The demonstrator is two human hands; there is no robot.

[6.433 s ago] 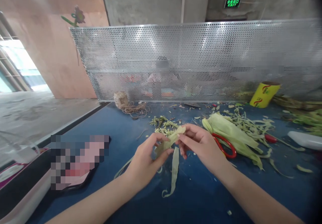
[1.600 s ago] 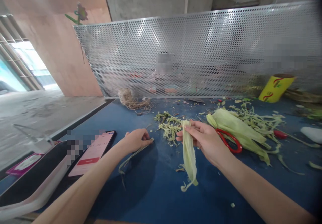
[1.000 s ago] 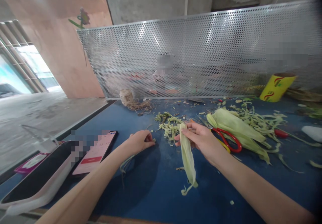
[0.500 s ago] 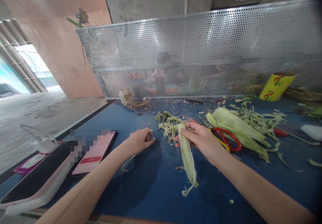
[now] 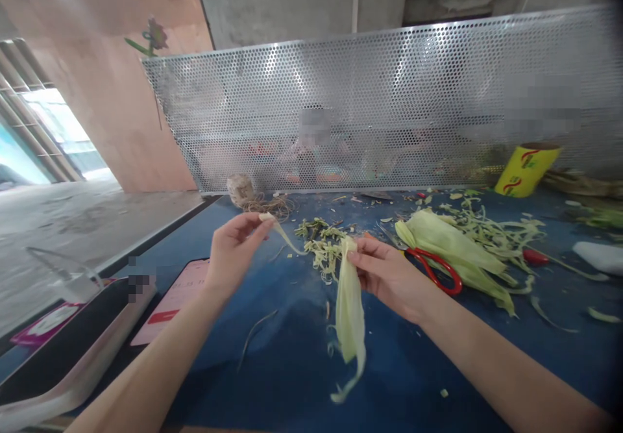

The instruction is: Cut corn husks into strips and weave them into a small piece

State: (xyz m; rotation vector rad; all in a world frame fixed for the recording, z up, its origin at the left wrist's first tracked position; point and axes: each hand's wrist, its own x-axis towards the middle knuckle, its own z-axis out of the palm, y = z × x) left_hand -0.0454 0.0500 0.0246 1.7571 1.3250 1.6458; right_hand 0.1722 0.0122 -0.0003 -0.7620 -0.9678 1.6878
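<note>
Between the thumb and fingers of my left hand is a thin pale strip of corn husk, its loose end trailing toward the cut scraps. My right hand pinches the top of a wider pale green corn husk, which hangs down over the blue table with a curled strip at its lower end. Just right of that hand lie scissors with a red handle, partly against a bigger pile of husks. Small cut husk pieces are heaped between my hands.
A phone and a black-topped device with a cable lie at the left. Behind stand a ball of twine, a perforated metal screen and a yellow roll. More husk shreds lie at the right. A person is beyond the screen.
My left hand has risen from near the table and moved left, now with a husk strip in its fingers. The husk in my right hand hangs straighter and looks wider.
</note>
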